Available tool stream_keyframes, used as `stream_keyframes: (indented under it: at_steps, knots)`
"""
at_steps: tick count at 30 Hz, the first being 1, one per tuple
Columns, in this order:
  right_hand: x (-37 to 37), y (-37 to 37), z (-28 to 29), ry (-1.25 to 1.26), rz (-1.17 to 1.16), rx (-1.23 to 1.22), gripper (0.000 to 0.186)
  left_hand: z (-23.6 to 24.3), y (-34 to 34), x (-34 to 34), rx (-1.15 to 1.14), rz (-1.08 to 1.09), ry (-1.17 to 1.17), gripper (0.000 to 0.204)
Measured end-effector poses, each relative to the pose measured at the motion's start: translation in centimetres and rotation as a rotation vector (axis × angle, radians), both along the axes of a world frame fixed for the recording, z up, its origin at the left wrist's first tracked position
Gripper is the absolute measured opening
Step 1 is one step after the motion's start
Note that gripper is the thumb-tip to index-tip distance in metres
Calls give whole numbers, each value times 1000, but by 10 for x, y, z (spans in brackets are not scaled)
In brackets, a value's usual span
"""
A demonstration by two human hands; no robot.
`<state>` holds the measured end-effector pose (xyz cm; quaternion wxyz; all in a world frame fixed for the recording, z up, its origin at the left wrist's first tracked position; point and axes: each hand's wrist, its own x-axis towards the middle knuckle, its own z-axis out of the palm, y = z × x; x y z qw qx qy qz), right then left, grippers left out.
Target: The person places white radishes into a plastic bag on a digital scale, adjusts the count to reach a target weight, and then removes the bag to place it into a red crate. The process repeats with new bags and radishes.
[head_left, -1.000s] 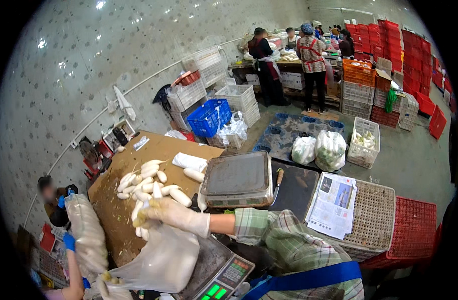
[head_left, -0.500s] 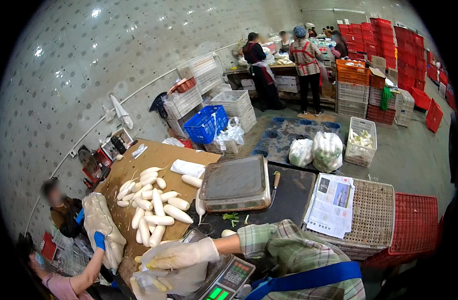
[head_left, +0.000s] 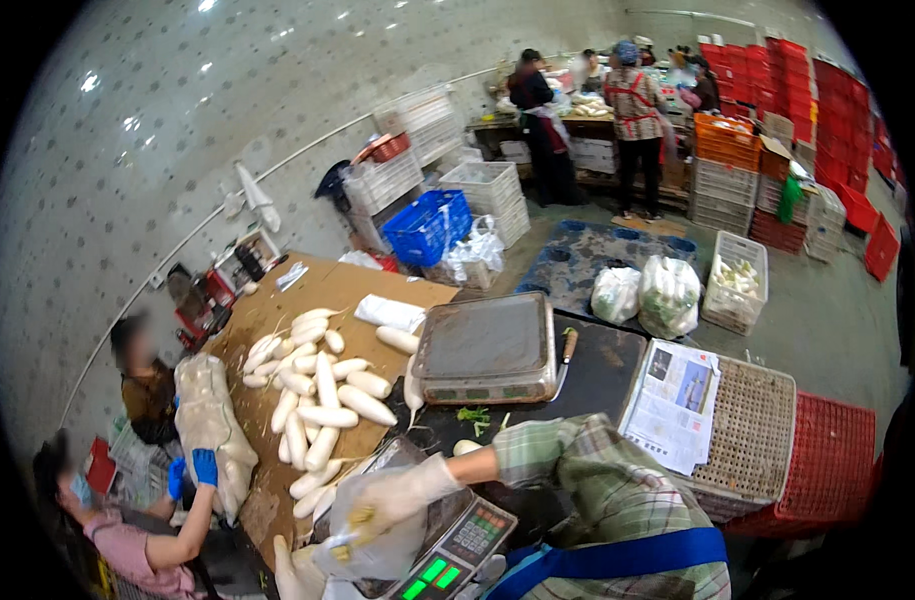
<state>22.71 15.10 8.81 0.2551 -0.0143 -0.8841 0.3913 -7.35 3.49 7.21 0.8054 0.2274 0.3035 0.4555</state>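
A clear plastic bag (head_left: 377,555) hangs between my hands above the metal pan of a digital scale (head_left: 467,545) with a lit green display. My right hand (head_left: 397,498), in a whitish glove with yellowed fingers, reaches in from the right in a plaid sleeve. Its curled fingers grip the bag's upper part. At the lower edge my left hand (head_left: 302,572), gloved alike, has its fingertips closed on the bag's near edge; part of it is cut off. Just beyond lies a heap of white radishes (head_left: 322,390) on a brown board (head_left: 242,350).
Behind the scale stand a second flat scale (head_left: 487,345) and a knife (head_left: 567,360). At left, a person's blue-gloved hand (head_left: 205,466) touches a full sack (head_left: 212,430). Printed paper (head_left: 672,400) lies on crates (head_left: 747,420) at right. Bagged vegetables (head_left: 667,300) sit on a pallet.
My right hand has drawn the bag nearer, baring more radishes by the scale pan. The view has shifted slightly. At left, a second blue-gloved hand now shows by the sack.
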Motion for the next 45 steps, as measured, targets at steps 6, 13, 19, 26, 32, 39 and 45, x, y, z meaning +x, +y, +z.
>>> stream_keyframes:
  at_steps: [6,13,19,26,32,39,45]
  knots:
    - [40,11,-11,3,-39,595,17,-20,-24,32,220,426,478,46]
    - [18,40,-24,-194,-323,868,19,15,-22,78,665,-66,1855,24]
    - [3,12,-23,84,-249,827,14,28,-29,84,703,346,1183,29]
    - [26,-36,-34,-359,4,40,12,-73,-7,6,12,570,-580,71]
    - [16,-16,19,37,454,-1213,70,5,-37,77,475,346,211,74]
    - [-2,-18,33,-348,5,-417,66,1,-48,98,440,459,379,43]
    - [-7,-19,40,-376,-37,-474,55,13,-46,113,450,512,342,39]
